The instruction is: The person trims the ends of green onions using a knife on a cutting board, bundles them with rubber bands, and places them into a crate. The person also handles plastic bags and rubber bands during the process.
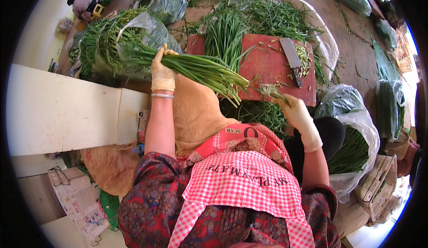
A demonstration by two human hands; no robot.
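My left hand (164,69), in a pale rubber glove, grips a bunch of long green garlic chives (200,70) held sideways, pale cut ends to the right. Below and to the right, my right hand (296,119), gloved too, pinches a few green strands (279,94) with a filmy, translucent piece at their tip. A red cutting board (259,70) lies beyond both hands. On its left part rests another pile of chives (224,35). To the right lies a cleaver (290,54) with a black handle, beside short cut stem ends (303,60).
Loose green trimmings (274,15) cover a sheet behind the board. Plastic-wrapped greens (133,44) stand at left, near a white panel (63,111). An open plastic bag of chives (349,151) and a plastic crate (374,181) are at right. Another person (83,7) is at far left.
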